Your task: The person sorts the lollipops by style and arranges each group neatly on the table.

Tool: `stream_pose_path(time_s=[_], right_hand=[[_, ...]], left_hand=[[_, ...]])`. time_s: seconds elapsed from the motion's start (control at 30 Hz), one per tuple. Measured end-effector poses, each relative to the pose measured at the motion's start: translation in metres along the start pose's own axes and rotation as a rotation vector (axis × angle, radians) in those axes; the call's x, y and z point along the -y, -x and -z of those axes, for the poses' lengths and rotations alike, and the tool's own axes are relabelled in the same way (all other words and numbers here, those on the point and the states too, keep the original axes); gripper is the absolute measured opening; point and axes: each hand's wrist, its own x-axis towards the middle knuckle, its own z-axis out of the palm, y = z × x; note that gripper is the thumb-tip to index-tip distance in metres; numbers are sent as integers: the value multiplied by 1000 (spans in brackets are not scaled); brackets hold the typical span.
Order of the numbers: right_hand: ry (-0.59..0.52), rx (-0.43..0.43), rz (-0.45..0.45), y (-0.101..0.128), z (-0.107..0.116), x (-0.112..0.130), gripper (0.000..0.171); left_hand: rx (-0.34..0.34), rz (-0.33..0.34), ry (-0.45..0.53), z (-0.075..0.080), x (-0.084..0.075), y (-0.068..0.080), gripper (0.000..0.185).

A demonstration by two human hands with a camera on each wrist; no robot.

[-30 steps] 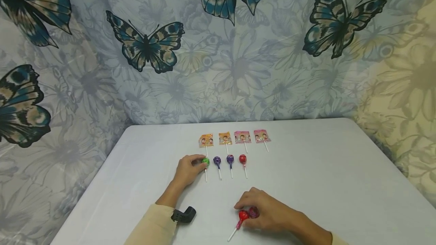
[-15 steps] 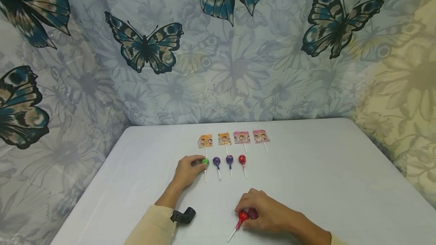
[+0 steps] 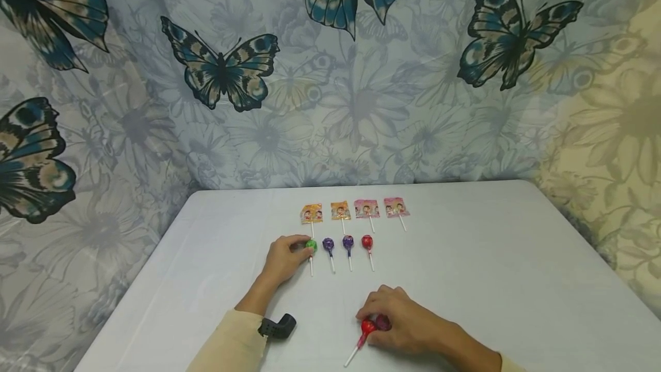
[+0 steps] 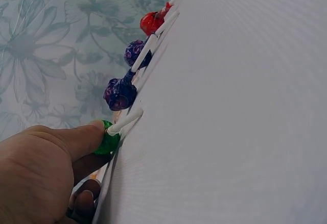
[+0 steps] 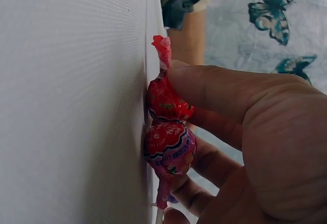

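Note:
My left hand (image 3: 284, 260) pinches the head of a green lollipop (image 3: 311, 247) between thumb and fingers; its white stick points toward me. To its right lie two purple lollipops (image 3: 328, 244) and a red lollipop (image 3: 367, 241), making one row. Nearer the front, my right hand (image 3: 408, 321) holds two lollipops low at the table. One is bright red (image 3: 367, 328), its stick pointing to the lower left; beside it is a darker red-pink lollipop (image 3: 383, 322). In the right wrist view, the thumb presses the upper red lollipop (image 5: 166, 101), and the red-pink lollipop (image 5: 171, 147) touches it, fingers behind.
Behind the row lie two orange flat-packet lollipops (image 3: 312, 214) and two pink ones (image 3: 367, 209) on the white table (image 3: 490, 268). A black wrist strap with a mount (image 3: 277, 327) sits on the left wrist. Butterfly-patterned cloth (image 3: 361, 108) hangs behind the table.

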Motion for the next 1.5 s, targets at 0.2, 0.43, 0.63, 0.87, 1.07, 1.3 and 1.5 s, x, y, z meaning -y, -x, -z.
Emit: stream_pose_path(time_s=[0.2,0.43,0.63,0.87,1.07,1.3,1.5], right_hand=[[-3,27,-52,0,1,4,23],[-67,-13,-37,-2,3,4,23],[-226,-63,-33,-4,3,2,24],[-286,-172,48,-6,4,1,24],[-281,-220,-3,-5,5,0,27],[-308,-313,47,-6,13,2,27],[-291,-392,21,-7,33,0,23]], left_hand=[[7,-1,0,-1,2,1,25],[13,3,0,0,1,-2,25],[24,-8,3,1,3,-4,25],[25,-2,3,3,3,-2,25],[24,-5,3,3,1,-4,25],[27,19,8,2,2,-4,25],[21,19,9,1,4,-5,24]])
